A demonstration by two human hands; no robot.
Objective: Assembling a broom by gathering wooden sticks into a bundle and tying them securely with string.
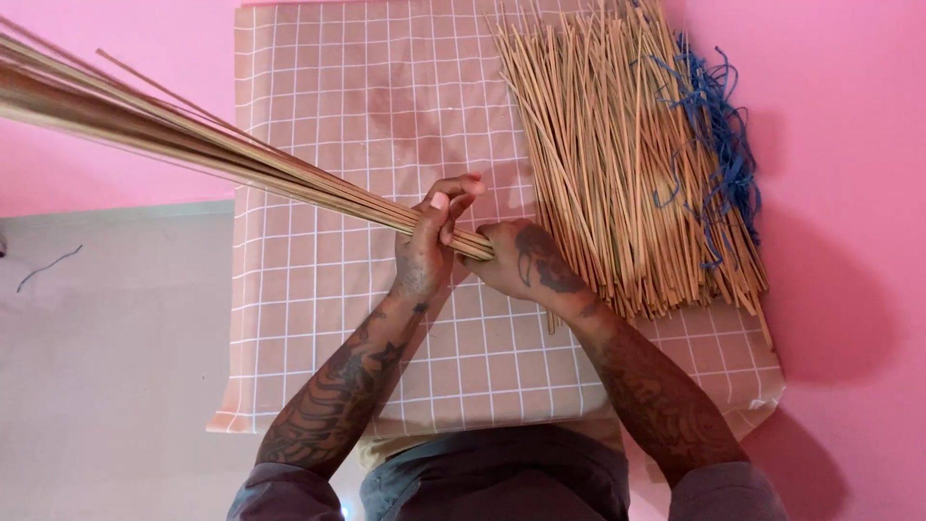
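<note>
The head view shows us, nearest the lens, grey clothing [502, 478] at the bottom edge, with two bare tattooed forearms reaching up from it over a pale brown sheet of paper printed with a white grid [328, 318], which covers the low surface before us. Our left hand [431, 246] is wrapped round a bundle of thin, long, straw-coloured sticks [193, 135], its fingers curled close together over the top of the bundle and the thumb pressed against them. Our right hand [526, 260] sits just beside it, touching the near end of the same bundle, its fingers folded under and around the stick ends so that we cannot see their tips. The bundle runs from both hands up and away to the left, tilted above the paper and passing out of view at the left edge. Beyond the right hand a loose heap of the same thin sticks [617, 154] lies on the paper, fanned out, with a tangle of blue cord [719, 145] on its right side. Farthest off, pink ground [849, 289] surrounds the paper, with grey floor [106, 367] at left
</note>
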